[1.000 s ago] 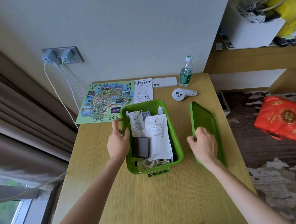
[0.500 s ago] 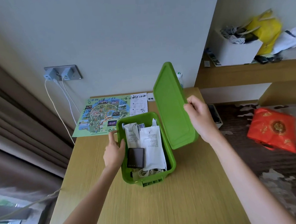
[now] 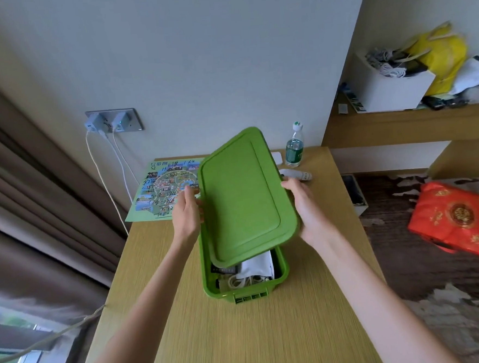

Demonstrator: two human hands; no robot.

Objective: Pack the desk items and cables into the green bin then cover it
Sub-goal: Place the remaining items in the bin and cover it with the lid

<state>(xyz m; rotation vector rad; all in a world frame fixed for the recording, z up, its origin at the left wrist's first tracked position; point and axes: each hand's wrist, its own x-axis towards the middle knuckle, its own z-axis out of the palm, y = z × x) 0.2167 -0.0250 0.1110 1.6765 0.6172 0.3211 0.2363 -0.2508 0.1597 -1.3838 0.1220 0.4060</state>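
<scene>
A wooden bench point(image 3: 243, 337) stands against a grey wall, with a map point(image 3: 162, 186) and a water bottle point(image 3: 294, 146) at its far side. The green bin point(image 3: 211, 285) sits in the middle, a white pouch point(image 3: 257, 265) and a coiled cable point(image 3: 239, 282) inside. The left hand point(image 3: 186, 213) and the right hand point(image 3: 305, 208) grip the lid point(image 3: 242, 198) by its opposite long edges. It is tilted above the bin, probably so it can be lined up with the rim.

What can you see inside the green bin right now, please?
At the near end of the bin, a white pouch, a coiled white cable and a dark flat item show. The lid, held by the left hand and right hand, hides the rest.
</scene>
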